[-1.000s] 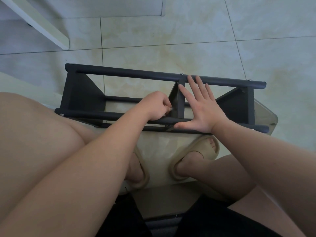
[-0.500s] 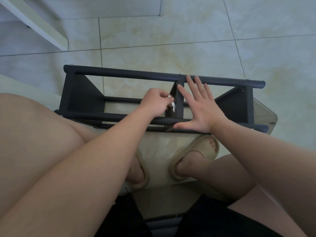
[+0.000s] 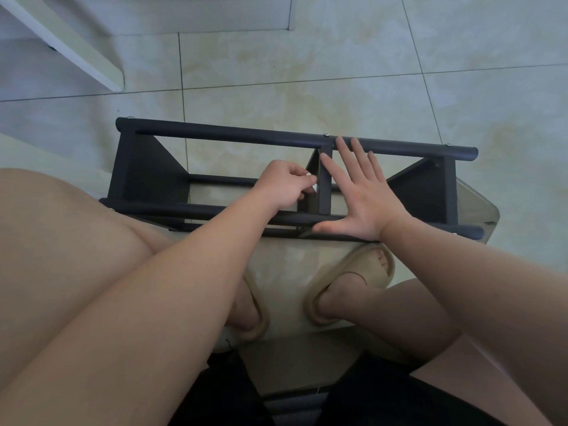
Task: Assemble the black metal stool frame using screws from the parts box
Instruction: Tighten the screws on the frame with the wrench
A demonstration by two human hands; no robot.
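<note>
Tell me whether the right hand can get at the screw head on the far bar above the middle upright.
Probably yes: the right hand lies flat, fingertips on the far bar right beside the screw head, with nothing between them.

It looks like a room in a home: glossy beige marble-patterned floor tiles [image 3: 307, 96] with thin dark grout lines, a white painted furniture panel [image 3: 76, 53] at upper left, and a seated person's bare legs in soft tan slippers [image 3: 350, 267] beside a black metal frame [image 3: 246, 135] standing on the floor.

Tiled floor [image 3: 338, 56] — black frame [image 3: 233, 136], tan slippers [image 3: 353, 273]
</note>
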